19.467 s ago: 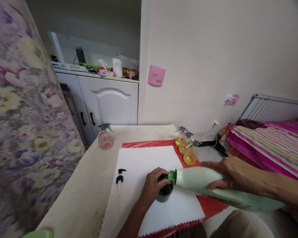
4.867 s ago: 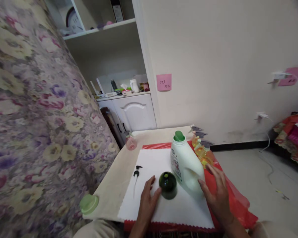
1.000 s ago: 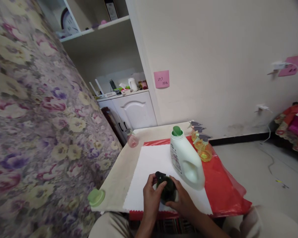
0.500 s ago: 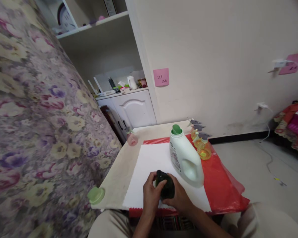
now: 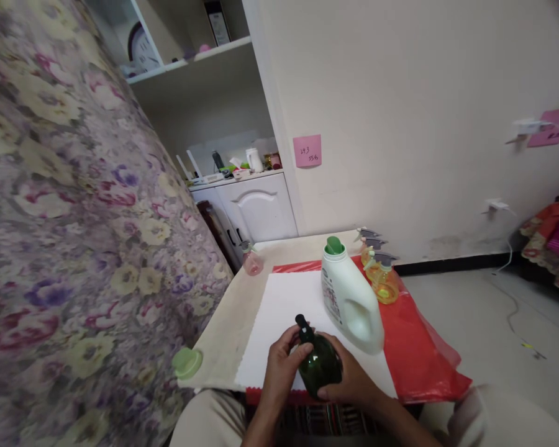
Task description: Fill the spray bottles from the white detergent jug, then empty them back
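Both hands hold a dark green bottle (image 5: 323, 367) with a black pump top, tilted near the table's front edge. My left hand (image 5: 283, 363) grips its neck, thumb and fingers closed around the part below the black top. My right hand (image 5: 351, 375) wraps the bottle's body from the right. Just beyond stands a large pale green detergent jug (image 5: 349, 301), its mouth open with a green spout inside. A light green cap (image 5: 187, 362) lies at the table's left front corner. White paper (image 5: 286, 304) lies under the jug and below my hands.
Several yellow spray bottles (image 5: 386, 287) stand at the back right on red plastic sheeting (image 5: 407, 347). A pink spray bottle (image 5: 251, 262) is at the back left. A floral curtain (image 5: 97, 248) hangs on the left, beside a white cabinet (image 5: 263, 208).
The dark green bottle has tipped so that more of its body and neck now shows. Both hands have shifted slightly down and right with it; the camera view has moved a little.
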The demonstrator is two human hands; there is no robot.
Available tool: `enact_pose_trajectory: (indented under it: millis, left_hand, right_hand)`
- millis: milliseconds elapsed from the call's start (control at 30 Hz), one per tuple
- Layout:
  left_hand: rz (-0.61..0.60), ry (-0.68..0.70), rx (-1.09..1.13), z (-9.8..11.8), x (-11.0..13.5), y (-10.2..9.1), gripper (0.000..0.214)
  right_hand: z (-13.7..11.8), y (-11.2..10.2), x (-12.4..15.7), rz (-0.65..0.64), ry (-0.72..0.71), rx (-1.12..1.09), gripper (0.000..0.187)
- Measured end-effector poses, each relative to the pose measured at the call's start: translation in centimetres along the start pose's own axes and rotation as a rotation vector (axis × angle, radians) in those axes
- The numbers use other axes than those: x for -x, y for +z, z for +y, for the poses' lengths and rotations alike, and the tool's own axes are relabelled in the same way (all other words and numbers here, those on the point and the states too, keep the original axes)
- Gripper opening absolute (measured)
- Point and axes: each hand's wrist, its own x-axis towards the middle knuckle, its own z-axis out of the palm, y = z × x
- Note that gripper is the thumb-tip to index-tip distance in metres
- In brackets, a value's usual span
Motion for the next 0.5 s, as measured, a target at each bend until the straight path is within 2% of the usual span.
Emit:
enact_pose_trajectory:
  millis: [200,333,500]
  left_hand:
    - [-0.101,0.006,-0.016,1.6,0.7,-0.4,0.041]
    - [-0.064,0.023,-0.009,1.7,0.8,-0.2,0.036]
    - [0.024,0.004,-0.046,0.8,0.2,-0.2,0.037]
  right_hand:
    - [-1.7,-0.3,0.0,-0.138,0.045,-0.198,0.099]
    - [-1.5,-0.4,0.1,-0.164,0.049,-0.244,0.097]
    - [-0.5,-0.6,0.3,-0.113,0.095,-0.29,0.092]
